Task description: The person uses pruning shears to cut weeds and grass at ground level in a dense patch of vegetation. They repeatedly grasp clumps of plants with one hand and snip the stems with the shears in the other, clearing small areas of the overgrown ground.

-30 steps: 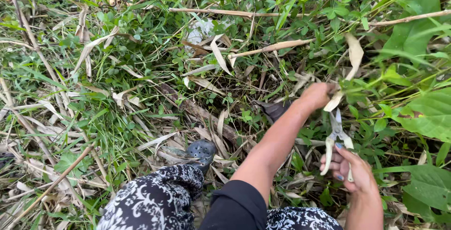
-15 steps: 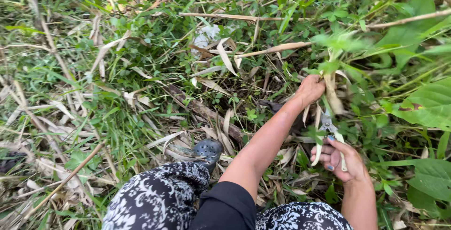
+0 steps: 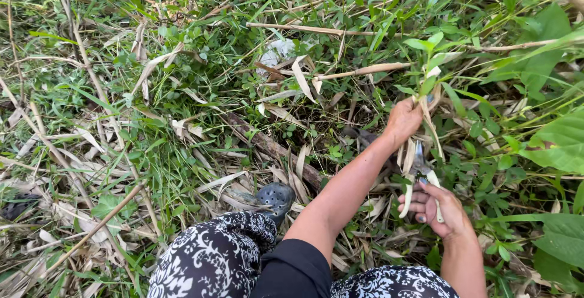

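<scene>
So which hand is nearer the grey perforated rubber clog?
Left. The left hand grips stems up-right of the clog; the right hand holds white-handled shears farther right.

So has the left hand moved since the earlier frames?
Yes. The left hand, gripping the green stem, has risen away from the grey shoe, upward in view.

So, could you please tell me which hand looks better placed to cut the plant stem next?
Probably the right hand: it holds the pruning shears just below the left hand, which grips the leafy stem higher up and looks busy steadying it.
</scene>
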